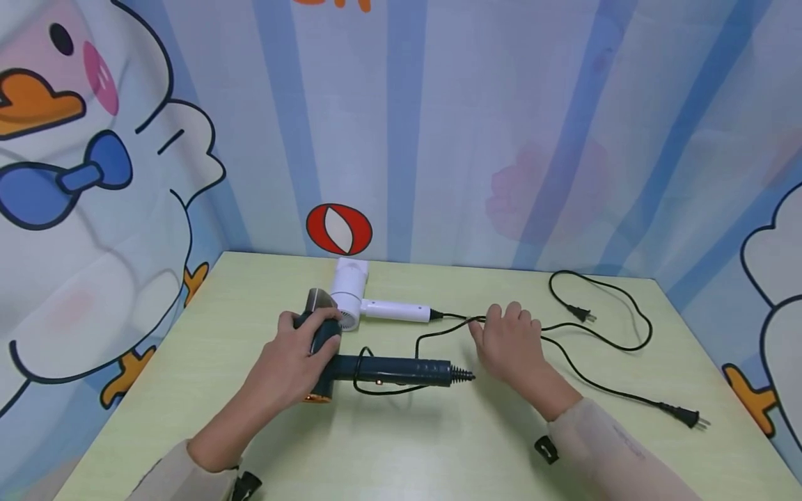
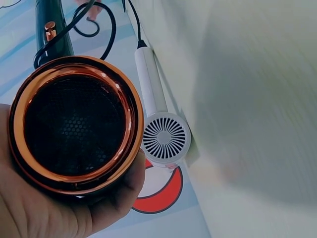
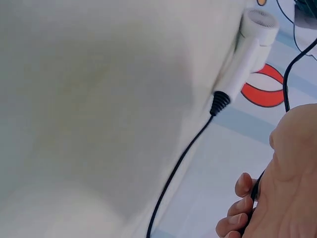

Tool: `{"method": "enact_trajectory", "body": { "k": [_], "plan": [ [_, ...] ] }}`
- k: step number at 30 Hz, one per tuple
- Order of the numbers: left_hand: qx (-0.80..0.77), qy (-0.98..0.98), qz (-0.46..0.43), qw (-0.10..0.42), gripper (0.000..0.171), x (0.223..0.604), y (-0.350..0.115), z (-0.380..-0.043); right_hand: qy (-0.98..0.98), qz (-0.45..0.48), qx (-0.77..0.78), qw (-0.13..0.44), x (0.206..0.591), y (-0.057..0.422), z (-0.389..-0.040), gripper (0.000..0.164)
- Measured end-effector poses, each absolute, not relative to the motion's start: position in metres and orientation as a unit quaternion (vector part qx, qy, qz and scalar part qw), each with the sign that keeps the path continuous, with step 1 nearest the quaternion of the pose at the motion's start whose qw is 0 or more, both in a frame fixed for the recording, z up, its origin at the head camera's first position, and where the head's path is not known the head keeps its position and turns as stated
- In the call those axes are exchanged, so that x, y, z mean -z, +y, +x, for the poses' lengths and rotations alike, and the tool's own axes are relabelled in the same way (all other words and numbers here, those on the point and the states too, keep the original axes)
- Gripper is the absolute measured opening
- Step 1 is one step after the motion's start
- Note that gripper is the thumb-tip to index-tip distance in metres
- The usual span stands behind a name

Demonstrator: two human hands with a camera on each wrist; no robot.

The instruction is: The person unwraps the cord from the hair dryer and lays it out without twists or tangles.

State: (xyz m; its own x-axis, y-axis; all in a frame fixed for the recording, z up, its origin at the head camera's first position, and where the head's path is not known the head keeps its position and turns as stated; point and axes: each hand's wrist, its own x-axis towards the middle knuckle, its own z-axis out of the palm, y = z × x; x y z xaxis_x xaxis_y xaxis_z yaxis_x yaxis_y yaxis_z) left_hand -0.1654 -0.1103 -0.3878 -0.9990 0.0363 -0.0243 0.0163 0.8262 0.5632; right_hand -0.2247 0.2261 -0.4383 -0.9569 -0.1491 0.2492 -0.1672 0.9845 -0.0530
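My left hand [image 1: 291, 355] grips a dark hair dryer [image 1: 397, 371] around its barrel, above the table. The dryer's handle extends to the right, and a loop of its black cord [image 1: 432, 335] hangs around that handle. In the left wrist view its copper-rimmed air intake [image 2: 133, 126] faces the camera. My right hand [image 1: 512, 348] has its fingers curled around the black cord, right of the handle's end; the right wrist view shows the cord [image 3: 297, 62] running into the palm. Behind the dark dryer, a white hair dryer [image 1: 397, 311] lies on the table.
The pale table [image 1: 401, 452] backs onto a printed blue cloth [image 1: 438, 139]. The white dryer's cord leads right from its handle. At the right lie a looped cord ending in a plug [image 1: 581, 313] and, nearer, another plug [image 1: 683, 415].
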Motion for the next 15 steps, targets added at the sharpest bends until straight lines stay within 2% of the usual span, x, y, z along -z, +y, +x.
{"method": "enact_trajectory", "body": {
  "k": [7,15],
  "plan": [
    [-0.286,0.958,0.015,0.019,0.039,0.39,-0.109,-0.164,-0.993,0.063,-0.061,0.083,0.421,0.223,-0.228,0.046],
    [-0.276,0.961,0.016,0.016,0.038,0.395,-0.11,-0.167,-0.991,0.061,-0.087,0.075,0.408,0.221,-0.226,0.048]
  ]
}}
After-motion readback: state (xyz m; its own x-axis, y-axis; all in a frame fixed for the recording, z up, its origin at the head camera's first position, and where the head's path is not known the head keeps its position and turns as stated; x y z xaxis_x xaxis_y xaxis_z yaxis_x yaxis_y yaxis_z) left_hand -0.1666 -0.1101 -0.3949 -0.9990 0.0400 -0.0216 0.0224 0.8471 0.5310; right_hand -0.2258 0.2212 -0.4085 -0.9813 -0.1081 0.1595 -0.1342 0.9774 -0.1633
